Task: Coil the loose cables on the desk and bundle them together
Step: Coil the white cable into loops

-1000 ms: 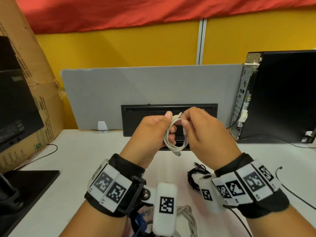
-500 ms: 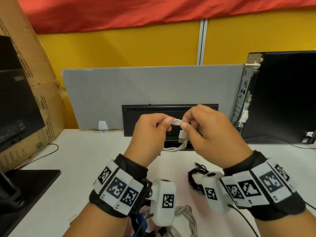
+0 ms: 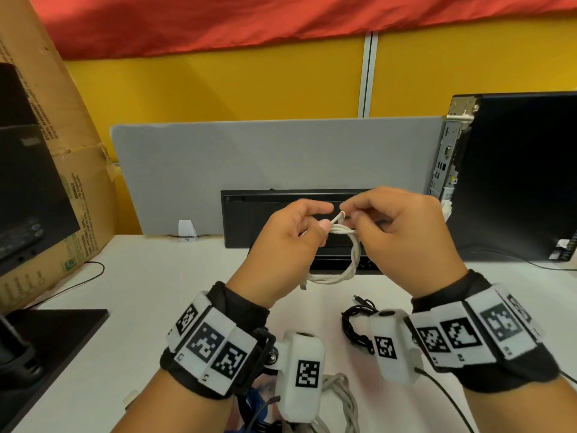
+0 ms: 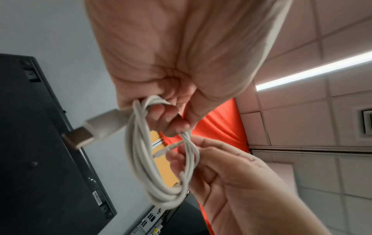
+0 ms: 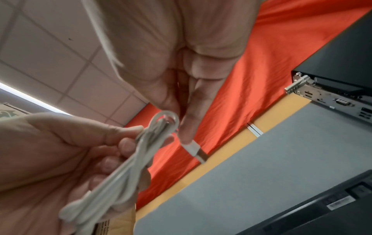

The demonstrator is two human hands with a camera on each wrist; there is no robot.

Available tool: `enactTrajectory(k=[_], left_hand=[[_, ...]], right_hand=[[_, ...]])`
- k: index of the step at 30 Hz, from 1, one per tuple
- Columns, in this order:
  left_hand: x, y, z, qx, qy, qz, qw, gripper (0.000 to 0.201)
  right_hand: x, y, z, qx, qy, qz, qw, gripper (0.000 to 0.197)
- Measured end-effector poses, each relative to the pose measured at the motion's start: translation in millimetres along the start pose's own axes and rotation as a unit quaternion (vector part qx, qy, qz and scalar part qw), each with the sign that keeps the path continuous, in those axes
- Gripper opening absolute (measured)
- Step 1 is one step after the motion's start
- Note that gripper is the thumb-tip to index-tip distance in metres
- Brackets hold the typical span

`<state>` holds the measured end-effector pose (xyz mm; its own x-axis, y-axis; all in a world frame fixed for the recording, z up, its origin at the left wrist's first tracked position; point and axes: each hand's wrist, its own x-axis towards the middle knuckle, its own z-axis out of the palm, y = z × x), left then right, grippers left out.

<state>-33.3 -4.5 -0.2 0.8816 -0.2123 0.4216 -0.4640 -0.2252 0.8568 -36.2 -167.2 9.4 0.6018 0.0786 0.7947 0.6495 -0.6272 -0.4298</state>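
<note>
A white USB cable [image 3: 343, 264], wound into a small coil, hangs in the air over the desk [image 3: 150, 295] between both hands. My left hand [image 3: 326, 217] pinches the coil's top strands. The coil [image 4: 141, 159] droops below those fingers, and its large plug [image 4: 94, 127] sticks out to the left. My right hand [image 3: 351, 218] pinches the cable's thin end, which forms a small loop [image 5: 166, 118] round the top of the coil [image 5: 124, 171]. The small plug [image 5: 196, 151] pokes out past my right fingertips. A black coiled cable [image 3: 356, 326] lies on the desk under my right wrist.
A greyish cable bundle [image 3: 340, 398] lies near the desk's front edge. A black keyboard [image 3: 268, 210] leans on the grey divider [image 3: 281, 154]. A computer tower [image 3: 515, 176] stands on the right. A cardboard box [image 3: 71, 157] and monitor base [image 3: 50, 332] are on the left.
The right hand has brought the cable's end over the top of the coil, making a small loop there. The coil has swung from upright to hanging lower and slanted.
</note>
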Motion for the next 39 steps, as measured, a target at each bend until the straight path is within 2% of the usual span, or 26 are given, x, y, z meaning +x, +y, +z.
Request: enactTrajectory(k=[3,7,9,12,16,19,21,23,29,32,35,39], left_hand=[[0.7,-0.5,-0.6,-0.049,0.016,0.0,0.999,0.02],[1.2,1.1,-1.1,-0.087,0.041,0.008,0.995,0.015],[1.4,-0.2,-0.7,-0.079,0.044,0.01,0.996,0.016],[1.0,-1.1,-2.0,-0.072,0.039,0.018,0.996,0.021],[2.1,-3.0,-5.7,-0.072,0.031,0.024,0.997,0.022],[2.9,-5.4,-10.5,-0.071,0.005,0.015,0.997,0.02],[2.3,-6.5,-10.1,-0.066,-0.013,0.003,0.998,0.018],[1.4,-7.0,-7.2,-0.071,-0.019,-0.008,0.997,0.016],[1.6,-10.0,-1.4,-0.082,0.016,-0.022,0.996,0.02],[2.6,-9.8,-2.7,-0.088,0.023,-0.031,0.995,0.019],[1.7,-9.4,-3.9,-0.056,0.02,-0.027,0.998,0.015],[0.4,-8.6,0.3,-0.038,0.014,-0.061,0.997,0.01]], right_hand=[[-2.7,-3.3,2.9,0.028,-0.023,0.01,0.999,0.022],[-2.1,-7.1,4.7,-0.035,-0.1,-0.011,0.994,0.022],[-0.9,-4.7,4.0,-0.035,-0.107,0.024,0.993,0.019],[0.2,-2.3,-0.7,0.039,-0.128,0.122,0.983,0.018],[3.9,-2.0,-10.4,0.195,-0.148,0.233,0.941,0.014],[4.7,-4.3,-11.5,0.352,-0.14,0.285,0.88,0.017],[6.6,-4.1,-13.1,0.405,-0.129,0.309,0.851,0.02],[8.7,-2.4,-15.2,0.416,-0.115,0.326,0.841,0.022],[9.2,-7.4,-17.2,0.416,-0.108,0.335,0.838,0.022],[10.6,-9.0,-18.0,0.386,-0.102,0.336,0.853,0.025],[8.4,-5.7,-19.5,0.322,-0.116,0.346,0.873,0.031],[3.6,6.2,-27.6,0.196,-0.152,0.371,0.895,0.019]])
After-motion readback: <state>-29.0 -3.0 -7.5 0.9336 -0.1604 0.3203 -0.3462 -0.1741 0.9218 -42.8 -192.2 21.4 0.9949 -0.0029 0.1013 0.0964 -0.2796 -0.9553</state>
